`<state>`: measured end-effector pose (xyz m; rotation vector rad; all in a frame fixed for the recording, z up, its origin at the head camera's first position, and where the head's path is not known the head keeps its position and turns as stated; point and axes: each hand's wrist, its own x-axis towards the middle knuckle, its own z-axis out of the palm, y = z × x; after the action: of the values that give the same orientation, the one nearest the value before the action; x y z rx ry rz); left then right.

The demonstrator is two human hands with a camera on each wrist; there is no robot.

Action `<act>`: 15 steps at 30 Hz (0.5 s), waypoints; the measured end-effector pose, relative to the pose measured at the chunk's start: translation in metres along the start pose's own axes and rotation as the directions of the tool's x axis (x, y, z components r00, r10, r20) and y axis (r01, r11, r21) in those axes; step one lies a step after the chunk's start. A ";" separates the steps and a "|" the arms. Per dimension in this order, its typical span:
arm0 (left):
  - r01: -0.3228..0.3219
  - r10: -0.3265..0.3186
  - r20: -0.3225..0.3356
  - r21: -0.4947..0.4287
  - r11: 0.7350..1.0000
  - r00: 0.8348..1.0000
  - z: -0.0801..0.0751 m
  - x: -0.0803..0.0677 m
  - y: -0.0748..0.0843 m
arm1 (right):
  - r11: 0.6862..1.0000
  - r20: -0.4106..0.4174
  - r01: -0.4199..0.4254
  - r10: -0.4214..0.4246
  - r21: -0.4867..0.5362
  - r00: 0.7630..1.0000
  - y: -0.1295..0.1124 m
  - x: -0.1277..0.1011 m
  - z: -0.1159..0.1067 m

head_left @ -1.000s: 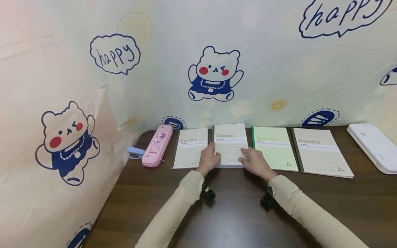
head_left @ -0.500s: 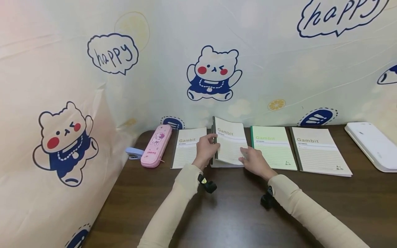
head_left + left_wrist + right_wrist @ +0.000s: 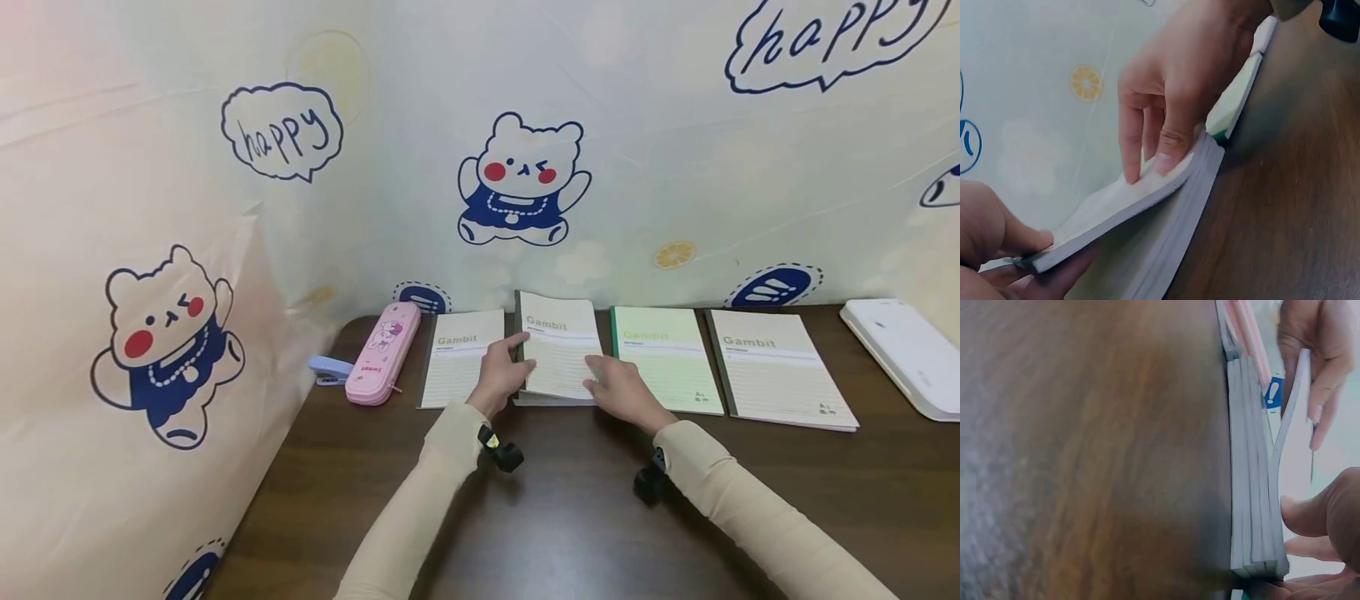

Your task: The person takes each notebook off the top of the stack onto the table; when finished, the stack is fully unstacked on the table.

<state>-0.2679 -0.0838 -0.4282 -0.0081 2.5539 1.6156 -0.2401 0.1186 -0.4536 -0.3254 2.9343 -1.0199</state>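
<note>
We see a stack of Gambit notebooks (image 3: 558, 350) lying near the back edge of the tabletop (image 3: 570, 517), second in a row of four. Our left hand (image 3: 501, 375) pinches the spine-side edge of the top notebook (image 3: 1124, 209) and holds that edge raised off the stack, thumb on top and fingers curled beneath; the left wrist view shows the cover bowed upward there. Our right hand (image 3: 618, 390) rests on the right part of the same cover, its fingers (image 3: 1166, 140) only lightly bent and pressing down with their tips, gripping nothing. In the right wrist view the stack (image 3: 1254, 481) shows several notebooks under the lifted one. Just left of the stack lies another beige notebook (image 3: 459, 358); just to its right, a green notebook (image 3: 663, 358), then a further beige notebook (image 3: 776, 367). A pink pencil case (image 3: 381, 353) and a blue stapler (image 3: 330, 369) sit toward the back left corner, and a white case (image 3: 903, 354) lies at the right edge.
</note>
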 end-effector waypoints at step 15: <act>0.043 -0.077 -0.202 -0.168 0.985 0.976 -0.072 -0.042 -0.010 | 0.998 0.030 -0.012 0.013 -0.058 0.999 -0.001 -0.002 -0.003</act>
<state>-0.2330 -0.1556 -0.4025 -0.2818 2.5292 1.8857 -0.2382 0.1201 -0.4509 -0.3204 2.9395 -0.9210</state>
